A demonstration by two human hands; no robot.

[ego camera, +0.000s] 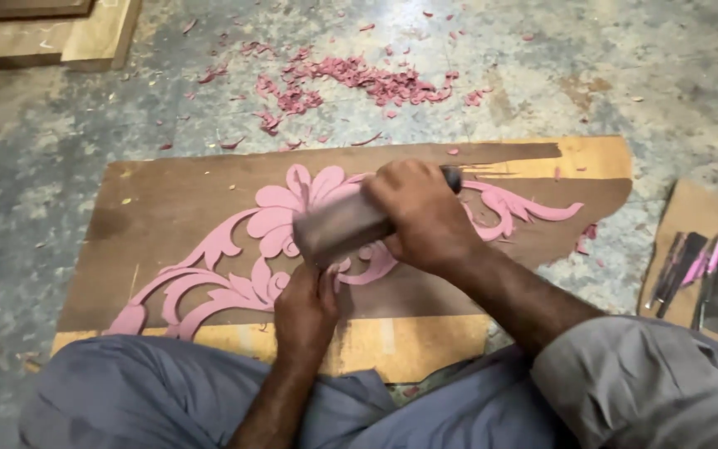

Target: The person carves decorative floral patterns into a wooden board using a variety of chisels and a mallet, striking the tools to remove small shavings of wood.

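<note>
over the pink floral wood carving [276, 220], right hand [421, 216] grips a dark wooden mallet [338, 229]; left hand [305, 312] is closed, its tool hidden; carving step underway, next strike needs alignment.

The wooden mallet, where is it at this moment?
In the head view, the wooden mallet is mid-frame in the right hand, over the pink floral carving, just above the left hand.

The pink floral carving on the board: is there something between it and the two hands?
Partly. The right hand holds a wooden mallet just above the pink floral carving, covering its middle. The left hand rests directly on the carving beneath the mallet; whether it grips a tool there is hidden.
</note>
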